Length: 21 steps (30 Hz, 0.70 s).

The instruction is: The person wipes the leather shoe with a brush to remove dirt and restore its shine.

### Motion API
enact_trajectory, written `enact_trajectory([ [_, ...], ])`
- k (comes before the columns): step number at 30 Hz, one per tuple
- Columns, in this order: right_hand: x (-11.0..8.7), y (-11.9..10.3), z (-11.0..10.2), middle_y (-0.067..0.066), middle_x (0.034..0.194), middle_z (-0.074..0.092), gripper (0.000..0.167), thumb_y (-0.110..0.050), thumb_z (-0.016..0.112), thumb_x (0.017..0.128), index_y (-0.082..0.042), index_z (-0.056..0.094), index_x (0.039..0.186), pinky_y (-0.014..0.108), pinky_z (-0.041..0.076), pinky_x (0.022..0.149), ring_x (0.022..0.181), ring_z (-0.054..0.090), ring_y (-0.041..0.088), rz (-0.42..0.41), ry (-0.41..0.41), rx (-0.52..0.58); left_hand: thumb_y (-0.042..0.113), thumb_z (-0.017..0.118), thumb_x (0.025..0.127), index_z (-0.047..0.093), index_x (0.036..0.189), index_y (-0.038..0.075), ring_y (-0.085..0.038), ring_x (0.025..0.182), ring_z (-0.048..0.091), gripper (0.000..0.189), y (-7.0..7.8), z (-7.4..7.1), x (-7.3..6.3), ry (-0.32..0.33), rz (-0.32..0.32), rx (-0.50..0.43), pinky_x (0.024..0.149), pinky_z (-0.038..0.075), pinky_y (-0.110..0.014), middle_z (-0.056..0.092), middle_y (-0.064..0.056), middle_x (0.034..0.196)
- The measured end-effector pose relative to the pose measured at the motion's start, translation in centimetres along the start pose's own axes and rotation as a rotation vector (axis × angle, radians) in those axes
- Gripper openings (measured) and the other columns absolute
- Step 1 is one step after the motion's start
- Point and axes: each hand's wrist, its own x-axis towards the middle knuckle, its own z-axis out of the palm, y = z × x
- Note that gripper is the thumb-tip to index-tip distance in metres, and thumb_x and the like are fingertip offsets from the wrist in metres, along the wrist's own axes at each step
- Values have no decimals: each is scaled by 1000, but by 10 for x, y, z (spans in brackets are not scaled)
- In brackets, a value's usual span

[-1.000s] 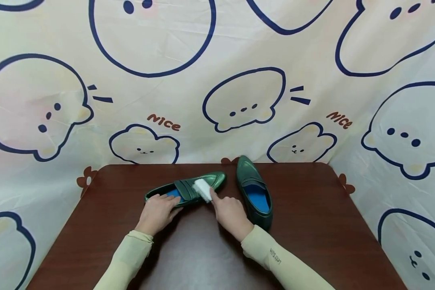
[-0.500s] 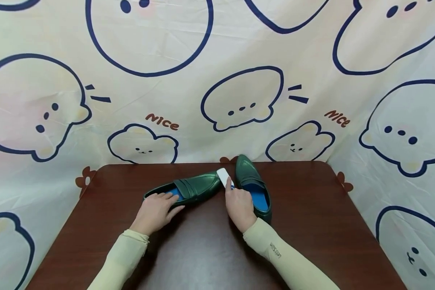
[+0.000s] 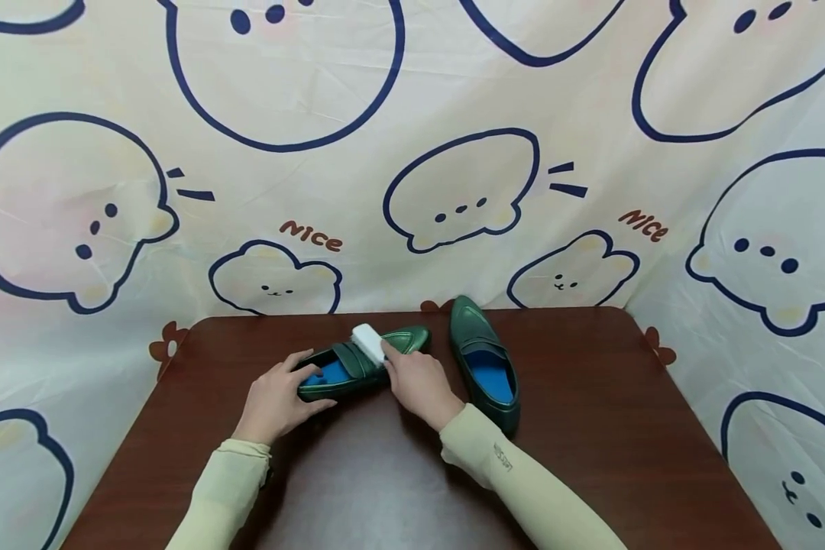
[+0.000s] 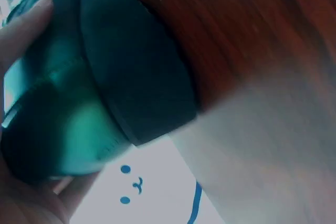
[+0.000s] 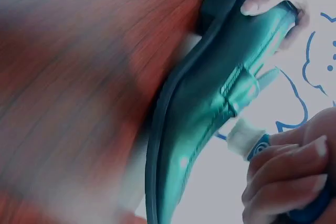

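A dark green loafer (image 3: 407, 338) with a blue insole lies on its sole, toe pointing right. My left hand (image 3: 268, 401) grips its heel end, the thumb along the near side and the fingers at the opening. Up close in the left wrist view are the loafer's heel (image 4: 139, 66) and my thumb (image 4: 26, 32). My right hand (image 3: 421, 386) holds a small white-bristled brush (image 3: 367, 344) over the loafer's upper, just ahead of the strap. Blue parts of the brush (image 5: 245, 139) show between the curled fingers in the right wrist view; most of its handle is hidden.
The matching loafer (image 3: 470, 332) stands to the right, toe towards the back edge of the brown table (image 3: 591, 428). A cartoon-printed cloth (image 3: 357, 176) hangs behind the table and along its sides.
The brush moved right to the toe tip, then back left to near the strap. My left hand shifted left and opened wider around the heel; the loafer's heel end now sits slightly further right.
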Motion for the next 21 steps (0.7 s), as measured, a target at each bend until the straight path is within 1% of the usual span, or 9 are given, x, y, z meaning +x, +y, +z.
enact_trajectory([
  [3,7,-2,5,1,63,60,44,-31,54,109,-22,55,151,27,36,43,45,45,12,-11,-23,3,51,93,70,78,115,14,-34,101,70,60,0,2,1,18,12,26,84,60,-55,65,-15,133],
  [5,9,-1,6,0,59,57,43,-32,54,109,-23,55,151,28,34,42,43,45,13,-4,-20,-29,51,94,69,78,113,14,-33,97,70,59,0,2,2,23,24,34,82,61,-54,67,-15,128],
  [8,11,5,5,2,61,61,41,-32,59,107,-24,59,147,29,37,42,45,50,16,17,3,-142,52,93,70,78,111,14,-31,91,71,58,-1,1,3,26,41,41,78,61,-52,67,-16,126],
  [11,12,12,1,3,66,67,41,-31,65,103,-25,63,143,30,41,43,48,54,16,49,44,-272,53,93,69,79,110,14,-28,84,71,58,-3,1,1,35,37,55,74,61,-50,68,-15,125],
  [13,11,17,-1,3,66,68,42,-28,69,100,-23,64,142,29,42,42,48,54,16,71,73,-360,53,94,69,79,109,13,-27,81,71,58,-4,1,-1,38,26,58,73,61,-49,68,-14,125],
  [17,8,23,-2,6,66,69,43,-23,70,99,-17,65,141,27,39,39,44,51,16,136,139,-508,52,94,69,79,109,12,-27,80,71,59,-4,2,-3,49,24,49,72,62,-49,68,-13,124],
  [19,6,25,-2,6,66,70,41,-22,68,101,-15,65,142,27,38,39,43,50,16,172,164,-558,52,93,70,79,110,12,-26,79,71,58,-3,3,-3,53,36,50,71,62,-48,68,-12,124],
  [21,5,26,-2,6,65,69,44,-23,70,100,-15,64,142,27,39,39,43,50,16,190,172,-551,53,93,70,79,109,13,-24,76,70,58,-3,4,-3,56,45,53,68,61,-47,68,-11,123],
])
